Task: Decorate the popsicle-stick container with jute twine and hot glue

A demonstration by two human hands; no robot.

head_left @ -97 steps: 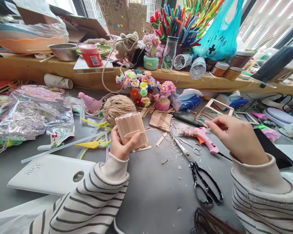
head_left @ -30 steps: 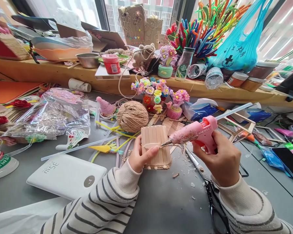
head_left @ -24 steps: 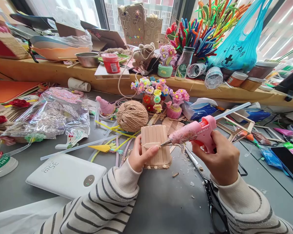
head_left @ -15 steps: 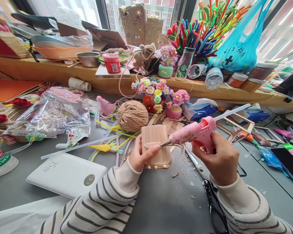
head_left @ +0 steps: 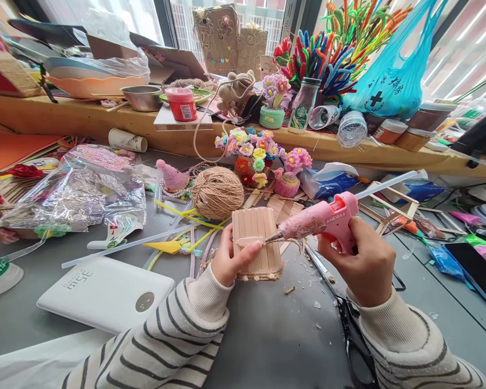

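My left hand (head_left: 229, 258) grips a small panel of wooden craft sticks (head_left: 263, 227) by its left side, thumb across the front. A short crosswise strip (head_left: 249, 240) lies on its face, and rough twine edges its bottom. In my right hand (head_left: 364, 262) is a pink glue gun (head_left: 319, 220), fingers wrapped round its handle. Its metal nozzle points left, at the strip's right end by my left thumb; whether it touches I cannot tell. A clear glue stick (head_left: 384, 185) juts from the gun's back. Behind the panel sits a ball of twine (head_left: 217, 193).
Black-handled scissors (head_left: 354, 335) lie beneath my right wrist. A white power bank (head_left: 107, 292) rests left of my left sleeve. Pipe-cleaner flowers (head_left: 294, 162) stand behind the panel, and a phone (head_left: 480, 270) lies far right. A wooden ledge (head_left: 178, 132) crosses the back.
The whole scene has shifted slightly left in view. Both hands, the stick panel and the glue gun keep nearly the same positions relative to each other.
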